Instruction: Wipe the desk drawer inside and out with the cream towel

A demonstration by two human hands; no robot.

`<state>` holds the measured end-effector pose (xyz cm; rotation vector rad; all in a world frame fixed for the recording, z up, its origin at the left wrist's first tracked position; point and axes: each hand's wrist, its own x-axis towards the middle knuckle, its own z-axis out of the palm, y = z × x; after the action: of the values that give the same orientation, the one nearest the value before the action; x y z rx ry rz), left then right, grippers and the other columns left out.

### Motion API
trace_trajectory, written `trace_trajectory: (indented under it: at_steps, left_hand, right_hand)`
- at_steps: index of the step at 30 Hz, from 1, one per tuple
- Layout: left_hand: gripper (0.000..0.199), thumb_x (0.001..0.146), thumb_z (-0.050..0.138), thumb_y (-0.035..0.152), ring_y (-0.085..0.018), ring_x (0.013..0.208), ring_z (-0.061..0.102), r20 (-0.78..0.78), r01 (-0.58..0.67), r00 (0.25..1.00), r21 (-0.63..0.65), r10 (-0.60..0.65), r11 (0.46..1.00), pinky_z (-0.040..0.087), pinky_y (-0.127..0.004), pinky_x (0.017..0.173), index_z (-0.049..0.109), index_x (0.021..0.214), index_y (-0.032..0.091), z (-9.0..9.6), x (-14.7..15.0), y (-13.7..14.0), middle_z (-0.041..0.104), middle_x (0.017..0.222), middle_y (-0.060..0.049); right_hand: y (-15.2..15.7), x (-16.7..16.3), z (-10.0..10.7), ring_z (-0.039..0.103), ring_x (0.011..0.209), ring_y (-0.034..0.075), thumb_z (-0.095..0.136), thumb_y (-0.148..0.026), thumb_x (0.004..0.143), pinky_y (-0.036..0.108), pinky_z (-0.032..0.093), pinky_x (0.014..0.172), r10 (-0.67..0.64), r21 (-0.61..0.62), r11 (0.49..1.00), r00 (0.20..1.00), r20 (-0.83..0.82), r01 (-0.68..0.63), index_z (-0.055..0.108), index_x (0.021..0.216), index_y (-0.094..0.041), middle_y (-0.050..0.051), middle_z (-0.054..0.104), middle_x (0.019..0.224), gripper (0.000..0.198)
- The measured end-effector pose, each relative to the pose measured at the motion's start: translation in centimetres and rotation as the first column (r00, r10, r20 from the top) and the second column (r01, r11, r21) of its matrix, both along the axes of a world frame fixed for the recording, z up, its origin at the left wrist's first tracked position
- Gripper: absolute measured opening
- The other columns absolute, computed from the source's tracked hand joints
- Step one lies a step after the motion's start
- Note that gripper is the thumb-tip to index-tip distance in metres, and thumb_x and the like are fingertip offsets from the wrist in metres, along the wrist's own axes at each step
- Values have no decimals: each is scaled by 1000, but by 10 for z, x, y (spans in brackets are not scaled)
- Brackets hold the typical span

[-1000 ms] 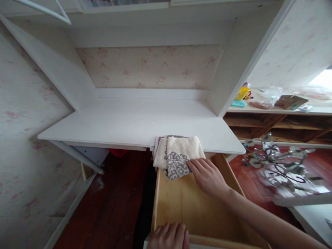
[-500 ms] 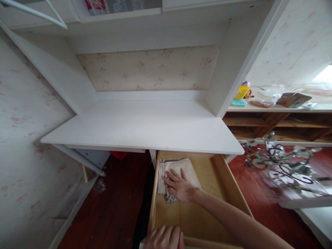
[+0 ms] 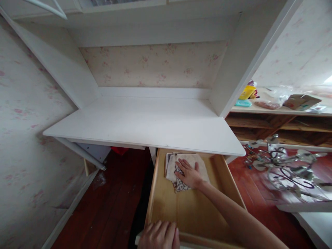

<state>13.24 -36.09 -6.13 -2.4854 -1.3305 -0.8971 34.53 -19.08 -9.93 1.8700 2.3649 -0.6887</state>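
- Head view: the right hand (image 3: 191,175) lies flat, fingers spread, pressing on the folded cream towel with a grey patterned border (image 3: 181,167). Its grip is wide and closes on nothing, which I judge keeps the fold pressed flat.
- The towel sits on the floor of the open pale wooden drawer (image 3: 228,180), at its back end towards the left wall, partly under the front edge of the white worktop (image 3: 145,121).
- The left hand (image 3: 159,236) rests over the drawer's front rail, fingers curled on it; that hold looks meant to steady the drawer.
- The drawer holds only the towel; its remaining floor shows bare wood.
- Dark red floorboards (image 3: 109,200) lie to the left.
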Motion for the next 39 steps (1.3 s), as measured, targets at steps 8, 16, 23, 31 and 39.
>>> trace_trajectory:
  at_steps: [8,16,23,31,39]
  left_hand:
    - [19,88,47,17,-15,64,62,1,-12,1000,-157,12,988,45,-29,64,65,88,23,10,-1,-6,67,71,1]
    - [21,89,48,19,-15,65,63,-8,-24,1000,-170,23,985,46,-31,64,67,96,24,9,-2,-9,69,75,1]
    - [19,87,49,17,-15,64,62,-13,-7,1000,-176,5,984,45,-30,63,65,94,24,7,-2,-9,67,73,1]
    - [14,85,50,17,-15,58,59,-17,-47,999,-100,45,994,41,-31,58,62,88,23,4,1,-6,63,66,2]
    - [10,82,51,14,-14,52,54,-29,-42,999,-15,42,999,34,-32,53,57,78,22,-1,-1,-3,56,57,3]
  right_hand:
    - [-16,88,16,11,148,32,40,-29,89,70,22,109,19,-76,997,1000,23,-17,23,155,-21,9,14,162,69]
    - [-98,93,23,13,147,32,65,-33,76,47,22,118,174,-231,953,979,-103,-194,28,154,-21,12,13,161,87]
    - [-142,86,31,23,144,36,70,-29,77,55,33,111,210,-191,957,976,-56,-217,35,148,-41,3,19,161,80]
    - [-106,14,9,7,145,46,64,-59,81,81,-10,99,414,-24,909,909,-52,-415,30,149,-43,10,16,161,78]
    - [-59,-55,-5,1,146,43,53,-66,82,78,-11,101,378,67,924,926,-14,-377,29,152,-35,11,11,162,80]
